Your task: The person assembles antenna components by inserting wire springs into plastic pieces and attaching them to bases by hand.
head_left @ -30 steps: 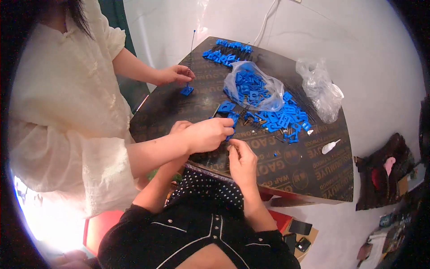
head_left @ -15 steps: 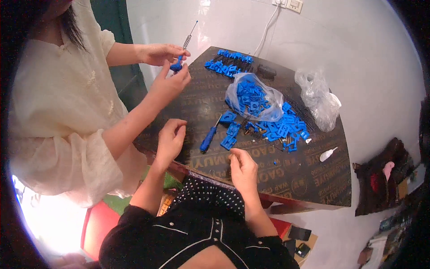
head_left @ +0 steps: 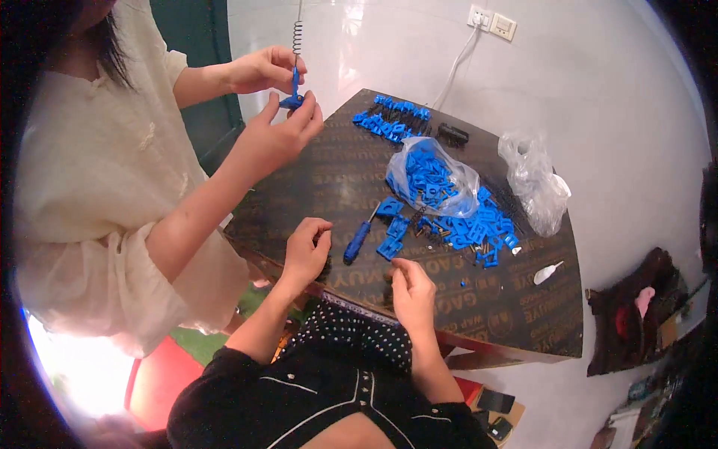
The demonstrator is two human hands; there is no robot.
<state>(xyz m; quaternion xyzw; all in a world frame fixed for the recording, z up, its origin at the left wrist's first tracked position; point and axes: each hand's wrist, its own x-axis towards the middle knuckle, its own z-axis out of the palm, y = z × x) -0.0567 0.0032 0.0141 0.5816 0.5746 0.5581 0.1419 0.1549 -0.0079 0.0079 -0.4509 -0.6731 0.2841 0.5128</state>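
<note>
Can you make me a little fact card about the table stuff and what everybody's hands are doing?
Left hand: loosely curled near a blue screwdriver, holding nothing I can see
Right hand: near two loose blue pieces, grip unclear
Other person's hands: holding a blue part with a spring
Table middle: clear bag with blue pieces inside
Table right: crumpled plastic, small white bottle

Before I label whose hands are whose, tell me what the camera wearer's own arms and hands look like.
Both upper arms are covered by plain black sleeves ending around the elbow, with the forearms bare. The left hand and right hand are ungloved; no watch or bracelet shows. The sleeves belong to a black top with white piping.
</note>
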